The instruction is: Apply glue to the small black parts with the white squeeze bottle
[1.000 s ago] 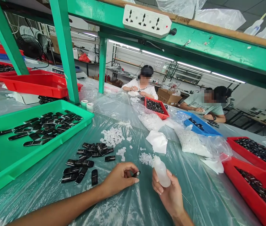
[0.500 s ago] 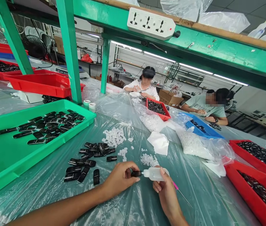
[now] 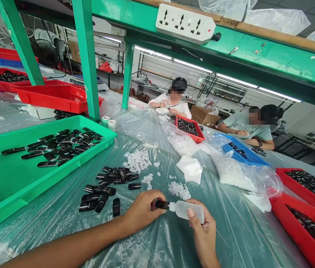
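Observation:
Between thumb and fingers, my left hand (image 3: 143,209) pinches a small black plastic piece (image 3: 161,204). My right hand (image 3: 203,226) is wrapped round a translucent squeeze bottle (image 3: 187,211), held on its side with its nozzle at the right end of the black piece. Whether the tip touches the piece or sits inside it I cannot tell. A thin metal-shafted tool (image 3: 222,238) lies partly hidden behind my right hand. Left of my hands, several similar black pieces (image 3: 101,203) lie loose on the plastic-covered table. Just beyond my hands is a heap of tiny white bits (image 3: 179,190).
A green tray (image 3: 12,201) with black parts stands at left. Larger white pieces (image 3: 137,160) and a white cloth-like sheet (image 3: 190,168) lie beyond my hands. Red trays (image 3: 283,219) and a clear bag (image 3: 230,171) are at right. Two people work across the table under a green frame (image 3: 85,56).
My right hand has shifted its grip on the bottle, with its fingers now over the far side and the thumb on the near side. The whole view has shifted slightly.

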Demonstrator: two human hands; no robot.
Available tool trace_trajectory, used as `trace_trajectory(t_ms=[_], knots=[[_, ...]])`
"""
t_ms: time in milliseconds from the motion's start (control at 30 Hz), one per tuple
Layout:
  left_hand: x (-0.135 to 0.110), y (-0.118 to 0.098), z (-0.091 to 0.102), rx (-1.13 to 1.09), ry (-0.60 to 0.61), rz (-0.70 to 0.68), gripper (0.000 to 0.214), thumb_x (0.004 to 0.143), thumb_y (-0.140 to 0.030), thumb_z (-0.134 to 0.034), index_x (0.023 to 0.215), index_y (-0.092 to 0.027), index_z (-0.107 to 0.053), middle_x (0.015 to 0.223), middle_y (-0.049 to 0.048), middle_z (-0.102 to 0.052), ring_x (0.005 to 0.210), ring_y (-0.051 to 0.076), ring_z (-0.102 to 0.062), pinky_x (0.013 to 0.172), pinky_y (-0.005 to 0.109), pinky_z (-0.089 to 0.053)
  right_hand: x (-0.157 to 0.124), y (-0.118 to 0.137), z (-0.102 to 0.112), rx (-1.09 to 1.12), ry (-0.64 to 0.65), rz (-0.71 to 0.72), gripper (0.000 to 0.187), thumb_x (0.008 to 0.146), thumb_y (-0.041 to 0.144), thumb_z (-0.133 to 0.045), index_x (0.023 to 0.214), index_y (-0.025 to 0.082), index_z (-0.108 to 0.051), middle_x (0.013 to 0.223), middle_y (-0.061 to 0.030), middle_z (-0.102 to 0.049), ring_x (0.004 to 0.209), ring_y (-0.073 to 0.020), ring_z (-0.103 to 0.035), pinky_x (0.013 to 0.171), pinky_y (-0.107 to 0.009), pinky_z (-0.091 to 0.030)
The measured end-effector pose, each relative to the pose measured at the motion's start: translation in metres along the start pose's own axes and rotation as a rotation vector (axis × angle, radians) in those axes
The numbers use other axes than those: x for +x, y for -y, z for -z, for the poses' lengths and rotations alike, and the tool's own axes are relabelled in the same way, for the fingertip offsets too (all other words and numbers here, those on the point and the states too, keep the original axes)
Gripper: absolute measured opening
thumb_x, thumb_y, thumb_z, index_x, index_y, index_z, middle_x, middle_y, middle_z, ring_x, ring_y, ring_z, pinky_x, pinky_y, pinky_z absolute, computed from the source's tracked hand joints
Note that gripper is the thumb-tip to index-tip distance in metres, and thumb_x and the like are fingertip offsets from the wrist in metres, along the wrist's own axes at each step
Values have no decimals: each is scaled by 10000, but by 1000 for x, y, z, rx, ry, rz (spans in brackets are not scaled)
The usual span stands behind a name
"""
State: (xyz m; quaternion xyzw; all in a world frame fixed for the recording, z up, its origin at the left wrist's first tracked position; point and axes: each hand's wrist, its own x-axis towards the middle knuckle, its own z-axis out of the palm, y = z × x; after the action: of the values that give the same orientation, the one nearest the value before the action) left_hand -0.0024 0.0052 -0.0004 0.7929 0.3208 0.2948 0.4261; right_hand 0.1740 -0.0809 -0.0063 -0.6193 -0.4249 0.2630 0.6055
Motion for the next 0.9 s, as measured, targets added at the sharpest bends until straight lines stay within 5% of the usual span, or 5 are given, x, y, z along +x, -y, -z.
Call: trace_trajectory(t_ms=[900], knots=[[-1,1,0,-29,97,-58,204,758,-203,-619,962,-211,-624,909,23,-567,711,138,-529,595,206,-407,-1,-2,4,-116,-13,139,257,717,391,-647,858,179,-614,723,-18,-587,571,-140,-523,501,-226,-437]])
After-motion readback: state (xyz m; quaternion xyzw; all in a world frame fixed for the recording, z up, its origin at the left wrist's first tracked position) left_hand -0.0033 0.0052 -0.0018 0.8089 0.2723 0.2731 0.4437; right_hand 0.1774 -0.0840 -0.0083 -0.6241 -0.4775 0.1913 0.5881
